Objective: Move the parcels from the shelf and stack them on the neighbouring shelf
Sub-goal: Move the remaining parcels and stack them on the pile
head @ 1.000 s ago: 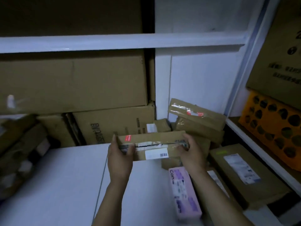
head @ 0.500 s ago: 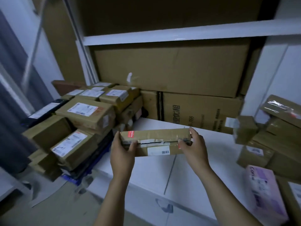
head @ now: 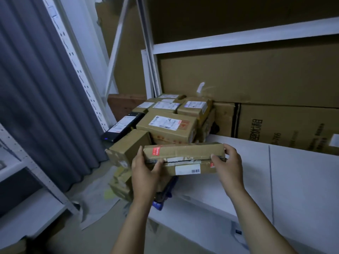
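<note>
- Swung further left since half a second ago, the long brown parcel [head: 184,158] now sits in front of the pile of parcels [head: 166,125], and the boxes seen earlier at the right are out of view.
- The left hand [head: 145,174] grips the parcel's left end, with the thumb across the front face and the fingers wrapped behind.
- The right hand [head: 227,168] grips the right end, with the thumb on the taped seam and the fingers curled over the top edge.
- The parcel is held level in the air above the left end of the white shelf [head: 286,173], touching nothing but the hands. A red sticker shows at its upper left and a white barcode label on its lower front.
- The pile is stacked several layers deep, with white labels facing up and a black parcel [head: 122,128] at its left side.
- Large cartons [head: 256,79] stand behind along the back of the shelf.
- A grey curtain [head: 36,92] hangs at the left.
</note>
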